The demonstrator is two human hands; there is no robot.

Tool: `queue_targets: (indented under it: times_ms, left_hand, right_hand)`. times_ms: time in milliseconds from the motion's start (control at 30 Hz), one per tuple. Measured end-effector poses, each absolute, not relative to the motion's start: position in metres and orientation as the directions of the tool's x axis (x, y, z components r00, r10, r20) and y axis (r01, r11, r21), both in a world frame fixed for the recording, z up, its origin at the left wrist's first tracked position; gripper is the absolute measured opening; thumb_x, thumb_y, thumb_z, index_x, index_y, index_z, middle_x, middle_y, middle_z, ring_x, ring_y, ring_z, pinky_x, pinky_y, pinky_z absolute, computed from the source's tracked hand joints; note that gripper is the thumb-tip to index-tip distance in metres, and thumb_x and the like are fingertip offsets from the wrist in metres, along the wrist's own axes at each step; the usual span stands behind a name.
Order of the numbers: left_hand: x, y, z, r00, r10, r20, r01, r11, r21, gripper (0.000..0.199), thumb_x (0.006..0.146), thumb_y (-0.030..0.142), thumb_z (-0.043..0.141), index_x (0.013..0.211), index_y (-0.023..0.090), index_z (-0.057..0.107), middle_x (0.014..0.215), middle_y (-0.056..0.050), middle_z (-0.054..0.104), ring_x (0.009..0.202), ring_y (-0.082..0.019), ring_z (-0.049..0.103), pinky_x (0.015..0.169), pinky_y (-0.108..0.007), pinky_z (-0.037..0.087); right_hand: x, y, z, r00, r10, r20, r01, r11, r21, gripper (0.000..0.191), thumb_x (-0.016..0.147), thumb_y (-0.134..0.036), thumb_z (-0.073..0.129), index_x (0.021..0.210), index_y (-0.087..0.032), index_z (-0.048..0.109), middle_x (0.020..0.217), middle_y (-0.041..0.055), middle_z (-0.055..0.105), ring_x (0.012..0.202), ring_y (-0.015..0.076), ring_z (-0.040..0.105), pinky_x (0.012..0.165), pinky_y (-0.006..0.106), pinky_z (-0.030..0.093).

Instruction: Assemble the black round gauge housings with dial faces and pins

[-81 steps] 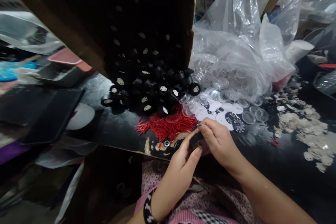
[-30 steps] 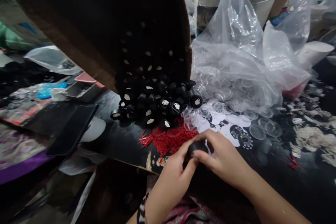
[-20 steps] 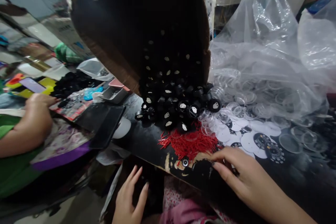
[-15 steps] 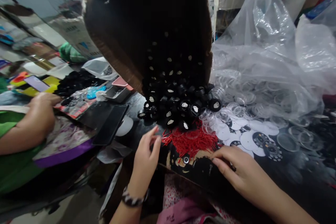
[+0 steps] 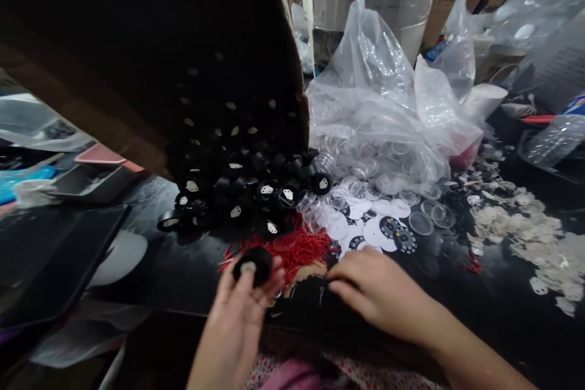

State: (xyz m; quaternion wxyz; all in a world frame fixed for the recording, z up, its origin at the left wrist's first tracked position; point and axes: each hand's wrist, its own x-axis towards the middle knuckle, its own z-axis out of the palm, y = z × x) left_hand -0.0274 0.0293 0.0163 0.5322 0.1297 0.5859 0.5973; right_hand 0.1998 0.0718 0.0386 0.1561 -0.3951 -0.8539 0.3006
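Observation:
My left hand (image 5: 235,314) holds a black round case (image 5: 259,262) up off the table, thumb over a pale patch on its face. My right hand (image 5: 377,292) hovers by the bare-wood patch near the table edge, fingers curled and pinched; whatever may be between the fingertips is hidden. Between and behind the hands lies a heap of thin red strips (image 5: 306,248). Many more black cases with pale inserts (image 5: 267,190) spill from the dark mouth of a large box (image 5: 137,152). White and black printed discs (image 5: 372,231) lie just beyond my right hand.
Clear plastic rings (image 5: 420,222) spill from a transparent bag (image 5: 365,91) behind the discs. Small pale flat pieces (image 5: 516,225) are scattered at the right, near a plastic bottle (image 5: 555,134). On the left stand a grey tray (image 5: 89,186) and a dark flat panel (image 5: 59,256).
My left hand, empty before, now has a black case in it. The view has swung right, bringing in the pale pieces and bottle and losing the neighbouring person. My right hand stays pinched.

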Motion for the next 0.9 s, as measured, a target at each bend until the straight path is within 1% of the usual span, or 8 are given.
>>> queue_targets:
  times_ms: [67, 133, 200, 367, 600, 700, 800, 900]
  left_hand:
    - [-0.003, 0.017, 0.017, -0.231, 0.769, -0.596, -0.616, 0.359, 0.702, 0.044, 0.078, 0.031, 0.074, 0.116, 0.026, 0.052, 0.106, -0.007, 0.073, 0.099, -0.028, 0.072, 0.089, -0.044, 0.059]
    - [0.017, 0.013, 0.016, -0.067, 0.787, -0.613, -0.662, 0.424, 0.617, 0.043, 0.082, 0.030, 0.072, 0.119, 0.026, 0.052, 0.115, -0.009, 0.071, 0.111, -0.030, 0.068, 0.095, -0.046, 0.056]
    - [0.033, 0.017, 0.015, 0.036, 0.804, -0.594, -0.675, 0.458, 0.579, 0.038, 0.086, 0.032, 0.069, 0.121, 0.025, 0.054, 0.126, -0.009, 0.066, 0.124, -0.031, 0.060, 0.100, -0.048, 0.054]
    - [0.061, 0.039, 0.007, 0.028, 0.824, -0.565, -0.710, 0.415, 0.569, 0.032, 0.085, 0.035, 0.070, 0.112, 0.022, 0.059, 0.139, -0.011, 0.056, 0.136, -0.034, 0.047, 0.100, -0.054, 0.053]
    - [0.058, 0.036, 0.007, 0.038, 0.839, -0.543, -0.730, 0.395, 0.558, 0.029, 0.089, 0.040, 0.064, 0.107, 0.018, 0.057, 0.119, -0.015, 0.069, 0.115, -0.029, 0.065, 0.091, -0.044, 0.057]
    - [0.043, 0.026, 0.009, 0.053, 0.809, -0.585, -0.719, 0.437, 0.540, 0.031, 0.092, 0.040, 0.059, 0.112, 0.017, 0.055, 0.113, -0.016, 0.072, 0.103, -0.026, 0.071, 0.086, -0.038, 0.058]
    - [0.030, 0.018, 0.007, 0.064, 0.796, -0.602, -0.700, 0.465, 0.541, 0.033, 0.092, 0.041, 0.060, 0.115, 0.018, 0.056, 0.112, -0.015, 0.073, 0.095, -0.023, 0.073, 0.081, -0.033, 0.059]
    - [0.024, 0.010, 0.003, 0.067, 0.821, -0.567, -0.693, 0.447, 0.565, 0.035, 0.090, 0.041, 0.061, 0.116, 0.018, 0.061, 0.115, -0.013, 0.073, 0.094, -0.022, 0.072, 0.078, -0.030, 0.059]
  right_hand:
    - [0.229, 0.076, 0.037, -0.405, 0.913, 0.044, 0.732, 0.353, -0.583, 0.017, 0.099, -0.023, 0.053, 0.111, -0.018, 0.065, 0.102, 0.0060, 0.065, 0.091, 0.0247, 0.063, 0.082, 0.037, 0.048]
    - [0.257, 0.081, 0.032, -0.194, 0.980, 0.049, 0.870, 0.195, -0.454, 0.028, 0.097, -0.031, 0.052, 0.119, -0.016, 0.062, 0.111, 0.0104, 0.061, 0.089, 0.0286, 0.064, 0.078, 0.041, 0.051]
    - [0.275, 0.086, 0.027, -0.097, 0.994, 0.054, 0.935, 0.110, -0.338, 0.037, 0.096, -0.037, 0.053, 0.126, -0.015, 0.059, 0.119, 0.0132, 0.056, 0.091, 0.0315, 0.064, 0.078, 0.043, 0.053]
    - [0.272, 0.098, 0.019, -0.135, 0.991, 0.020, 0.965, 0.137, -0.222, 0.036, 0.091, -0.028, 0.067, 0.123, -0.012, 0.062, 0.116, 0.0155, 0.055, 0.095, 0.0339, 0.063, 0.086, 0.047, 0.051]
    - [0.258, 0.105, 0.016, -0.199, 0.980, 0.023, 0.932, 0.196, -0.304, 0.035, 0.089, -0.019, 0.074, 0.121, -0.018, 0.062, 0.121, 0.0114, 0.054, 0.105, 0.0307, 0.058, 0.090, 0.043, 0.047]
    - [0.255, 0.104, 0.015, -0.234, 0.971, 0.056, 0.942, 0.241, -0.232, 0.034, 0.090, -0.023, 0.075, 0.121, -0.018, 0.062, 0.118, 0.0122, 0.057, 0.108, 0.0330, 0.056, 0.087, 0.045, 0.046]
    - [0.251, 0.103, 0.017, -0.273, 0.959, 0.070, 0.947, 0.281, -0.154, 0.022, 0.092, -0.022, 0.071, 0.114, -0.018, 0.065, 0.107, 0.0107, 0.062, 0.104, 0.0330, 0.057, 0.086, 0.046, 0.044]
    - [0.250, 0.101, 0.019, -0.282, 0.957, 0.064, 0.949, 0.288, -0.128, 0.032, 0.092, -0.026, 0.073, 0.121, -0.016, 0.062, 0.111, 0.0118, 0.062, 0.105, 0.0341, 0.057, 0.086, 0.046, 0.045]
